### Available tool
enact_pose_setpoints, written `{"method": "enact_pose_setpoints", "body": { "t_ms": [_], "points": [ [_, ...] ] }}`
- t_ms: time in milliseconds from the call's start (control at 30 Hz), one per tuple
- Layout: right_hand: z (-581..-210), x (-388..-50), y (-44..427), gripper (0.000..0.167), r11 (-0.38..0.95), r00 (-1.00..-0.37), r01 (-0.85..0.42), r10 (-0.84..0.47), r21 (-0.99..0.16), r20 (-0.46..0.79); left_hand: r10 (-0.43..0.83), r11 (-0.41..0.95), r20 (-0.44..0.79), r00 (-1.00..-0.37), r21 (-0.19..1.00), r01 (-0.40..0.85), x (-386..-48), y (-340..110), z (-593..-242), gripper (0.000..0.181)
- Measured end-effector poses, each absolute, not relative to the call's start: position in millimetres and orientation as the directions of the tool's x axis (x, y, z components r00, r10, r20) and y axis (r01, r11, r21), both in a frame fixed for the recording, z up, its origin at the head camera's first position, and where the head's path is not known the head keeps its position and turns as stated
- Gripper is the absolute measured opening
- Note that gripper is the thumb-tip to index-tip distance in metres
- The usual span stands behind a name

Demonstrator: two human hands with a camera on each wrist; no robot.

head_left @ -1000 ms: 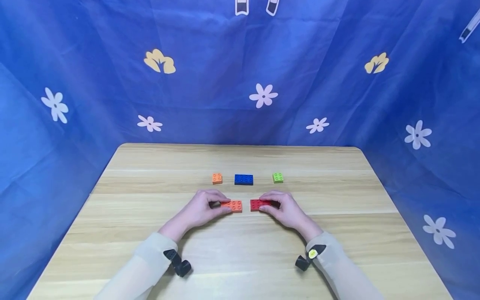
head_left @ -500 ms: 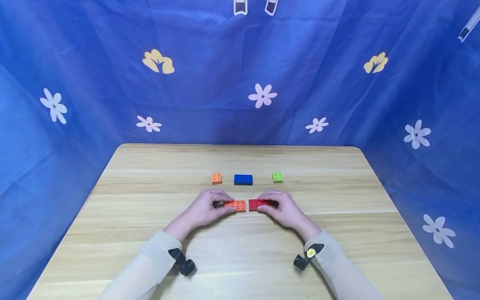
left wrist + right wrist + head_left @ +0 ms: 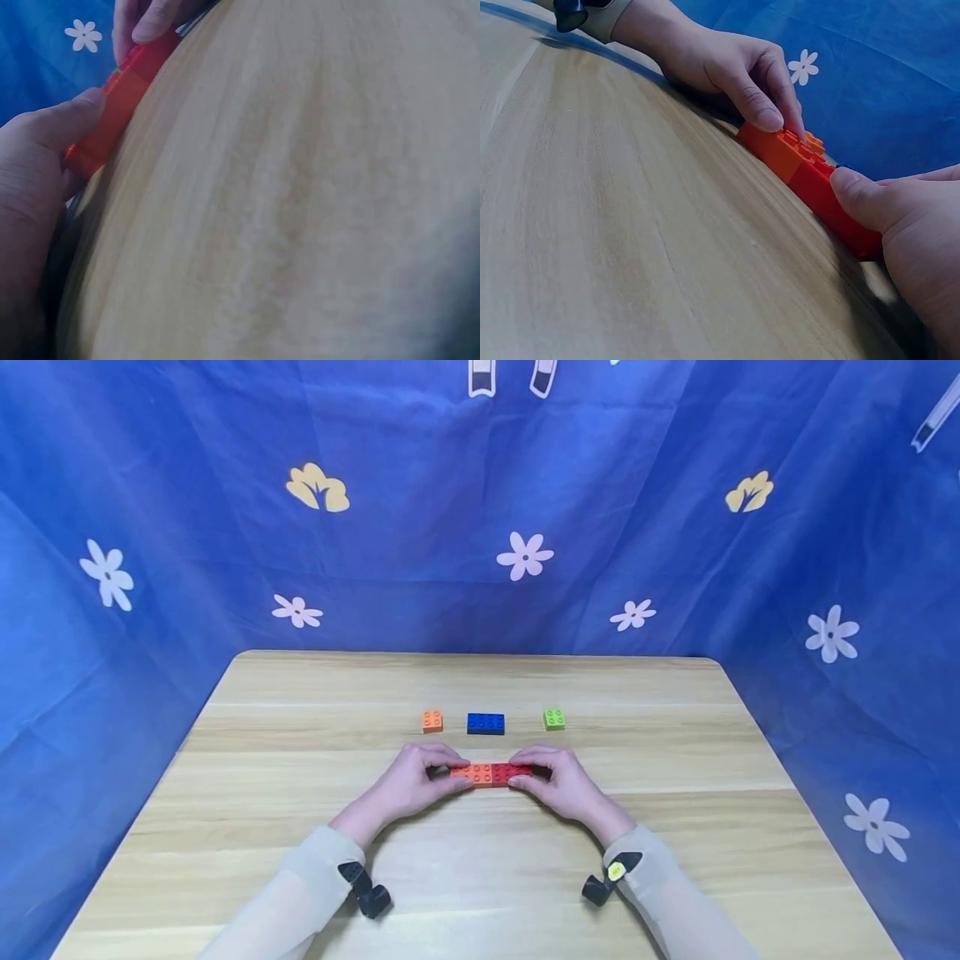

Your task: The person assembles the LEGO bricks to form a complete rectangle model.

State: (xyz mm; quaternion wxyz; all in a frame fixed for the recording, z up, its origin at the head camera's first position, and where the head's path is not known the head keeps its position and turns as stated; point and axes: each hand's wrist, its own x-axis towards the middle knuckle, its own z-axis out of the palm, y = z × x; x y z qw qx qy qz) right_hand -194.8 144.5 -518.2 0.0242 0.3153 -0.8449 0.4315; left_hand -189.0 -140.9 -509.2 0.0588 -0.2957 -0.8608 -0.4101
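On the table, the left hand (image 3: 414, 782) pinches a long orange brick (image 3: 482, 775) between thumb and fingers. From the other side the right hand (image 3: 558, 783) pinches a red brick (image 3: 501, 774). The two bricks lie flat end to end, their short ends touching in the head view. In the right wrist view the orange brick (image 3: 767, 148) meets the red brick (image 3: 826, 201) in one straight row, with the left thumb on the orange one and the right thumb on the red. The fingers behind the bricks are partly hidden.
Behind the hands, a small orange brick (image 3: 432, 721), a blue brick (image 3: 486, 724) and a small green brick (image 3: 553, 719) stand in a spaced row. Blue cloth (image 3: 420, 527) with flower prints hangs behind and beside the wooden table (image 3: 480, 877).
The left hand has slid the orange brick to the right and the right hand has brought the red brick slightly left. The gap between the two bricks has closed.
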Motion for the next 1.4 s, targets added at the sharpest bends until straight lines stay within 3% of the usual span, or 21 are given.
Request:
{"method": "enact_pose_setpoints", "body": {
  "t_ms": [233, 467, 967, 1400],
  "points": [
    [-514, -193, 145, 0.03, 0.443, -0.787, -0.558, -0.552, -0.702, 0.277, 0.445, 0.474, 0.356, -0.822, 0.685, 0.554, -185, -140, -514, 0.032],
    [-503, -200, 146, 0.042, 0.492, -0.752, -0.604, -0.613, -0.627, 0.243, 0.433, 0.495, 0.33, -0.839, 0.691, 0.528, -184, -140, -516, 0.033],
    [-482, -238, 131, 0.041, 0.437, -0.762, -0.612, -0.55, -0.659, 0.342, 0.409, 0.542, 0.296, -0.863, 0.683, 0.491, -183, -144, -513, 0.034],
    [-483, -259, 114, 0.05, 0.512, -0.791, -0.58, -0.541, -0.634, 0.286, 0.406, 0.551, 0.293, -0.866, 0.677, 0.487, -188, -141, -513, 0.035]
  ]
}}
